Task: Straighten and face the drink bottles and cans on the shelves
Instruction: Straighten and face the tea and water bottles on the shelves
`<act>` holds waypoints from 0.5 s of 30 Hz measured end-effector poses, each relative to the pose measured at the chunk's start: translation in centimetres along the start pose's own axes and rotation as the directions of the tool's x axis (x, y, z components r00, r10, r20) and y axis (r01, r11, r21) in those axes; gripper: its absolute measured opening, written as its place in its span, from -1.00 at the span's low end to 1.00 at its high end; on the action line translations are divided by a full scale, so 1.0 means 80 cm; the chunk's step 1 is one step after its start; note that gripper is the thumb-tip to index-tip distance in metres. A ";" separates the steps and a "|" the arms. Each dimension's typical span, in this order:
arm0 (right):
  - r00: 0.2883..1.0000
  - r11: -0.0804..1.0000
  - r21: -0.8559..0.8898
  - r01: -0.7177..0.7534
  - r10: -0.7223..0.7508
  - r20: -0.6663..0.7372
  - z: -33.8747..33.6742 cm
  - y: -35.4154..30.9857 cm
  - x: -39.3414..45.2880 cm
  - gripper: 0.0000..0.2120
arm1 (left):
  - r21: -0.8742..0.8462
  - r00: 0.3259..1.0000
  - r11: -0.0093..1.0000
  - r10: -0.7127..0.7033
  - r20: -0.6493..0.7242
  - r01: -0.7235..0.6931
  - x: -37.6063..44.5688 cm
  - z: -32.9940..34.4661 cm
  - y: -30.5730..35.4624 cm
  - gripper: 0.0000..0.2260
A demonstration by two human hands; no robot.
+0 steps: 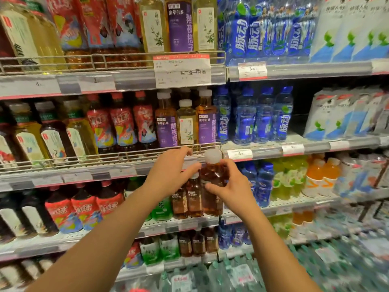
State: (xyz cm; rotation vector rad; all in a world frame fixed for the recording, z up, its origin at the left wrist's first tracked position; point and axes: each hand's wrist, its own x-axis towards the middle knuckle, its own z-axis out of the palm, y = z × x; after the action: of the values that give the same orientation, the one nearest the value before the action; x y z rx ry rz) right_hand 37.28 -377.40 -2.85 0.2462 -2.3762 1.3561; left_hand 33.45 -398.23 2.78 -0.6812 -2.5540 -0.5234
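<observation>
My right hand grips a brown tea bottle with a white cap, held upright in front of the third shelf. My left hand reaches just left of it; its fingers curl over the top of a neighbouring brown tea bottle standing on that shelf, whose cap is hidden under the hand. Another brown bottle stands beside these. Above them, purple-labelled tea bottles and a pale green tea bottle stand behind a wire rail.
Red-labelled tea bottles fill the left of the shelves. Blue drink bottles stand to the right, with green and orange drinks lower right. A large price card hangs from the upper shelf edge. Water packs lie at the bottom.
</observation>
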 end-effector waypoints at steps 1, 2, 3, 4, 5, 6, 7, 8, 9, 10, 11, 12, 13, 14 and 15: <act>1.000 0.999 -0.034 -0.024 0.024 -0.002 0.001 0.013 0.002 -0.46 | 0.108 0.999 0.994 0.020 -0.028 -0.016 -0.002 0.009 -0.014 -0.46; 0.999 0.996 -0.069 -0.047 0.047 -0.007 0.003 0.027 0.003 -0.47 | 0.203 0.999 0.979 0.026 -0.041 -0.017 -0.004 0.019 -0.030 -0.49; 0.997 0.992 -0.098 -0.073 0.072 -0.012 0.007 0.040 0.003 -0.48 | 0.271 0.999 0.962 0.003 -0.031 0.005 -0.007 0.029 -0.045 -0.49; 0.995 0.988 -0.121 -0.100 0.099 -0.016 0.010 0.053 0.002 -0.48 | 0.312 0.999 0.949 -0.044 -0.011 0.045 -0.012 0.040 -0.058 -0.46; 0.992 0.982 -0.141 -0.124 0.123 -0.014 0.013 0.065 0.002 -0.48 | 0.336 0.995 0.938 -0.098 0.010 0.089 -0.016 0.052 -0.070 -0.43; 0.990 0.976 -0.165 -0.140 0.140 -0.009 0.016 0.077 0.003 -0.48 | 0.347 0.990 0.930 -0.139 0.023 0.122 -0.020 0.062 -0.080 -0.39; 0.989 0.969 -0.200 -0.145 0.148 -0.002 0.019 0.089 0.004 -0.48 | 0.345 0.987 0.928 -0.159 0.027 0.140 -0.023 0.071 -0.088 -0.37; 0.988 0.959 -0.242 -0.146 0.152 0.010 0.022 0.101 0.006 -0.47 | 0.340 0.987 0.929 -0.161 0.020 0.145 -0.027 0.079 -0.094 -0.35; 0.988 0.951 -0.276 -0.142 0.153 0.020 0.025 0.110 0.009 -0.47 | 0.344 0.988 0.928 -0.157 0.008 0.145 -0.031 0.087 -0.099 -0.34; 0.987 0.945 -0.295 -0.144 0.157 0.022 0.028 0.118 0.013 -0.47 | 0.353 0.988 0.924 -0.155 -0.005 0.147 -0.033 0.095 -0.104 -0.32; 0.986 0.941 -0.301 -0.153 0.166 0.018 0.032 0.125 0.018 -0.46 | 0.357 0.988 0.922 -0.154 -0.019 0.151 -0.035 0.101 -0.109 -0.31; 0.984 0.940 -0.301 -0.163 0.175 0.014 0.036 0.131 0.023 -0.46 | 0.357 0.988 0.921 -0.155 -0.028 0.154 -0.037 0.106 -0.113 -0.30; 0.984 0.939 -0.299 -0.169 0.180 0.010 0.040 0.136 0.030 -0.44 | 0.360 0.988 0.920 -0.151 -0.035 0.154 -0.038 0.111 -0.116 -0.29; 0.984 0.939 -0.298 -0.169 0.180 0.008 0.045 0.140 0.037 -0.43 | 0.362 0.988 0.920 -0.146 -0.043 0.151 -0.038 0.116 -0.118 -0.29; 0.984 0.940 -0.297 -0.167 0.179 0.014 0.050 0.145 0.044 -0.42 | 0.361 0.989 0.920 -0.141 -0.050 0.149 -0.038 0.120 -0.119 -0.29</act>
State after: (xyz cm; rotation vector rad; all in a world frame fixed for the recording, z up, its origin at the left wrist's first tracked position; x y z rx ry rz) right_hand 29.20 -374.68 -12.31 -0.0209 -2.6461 1.0528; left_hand 27.66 -402.66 -9.03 -0.3519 -2.5919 -0.0911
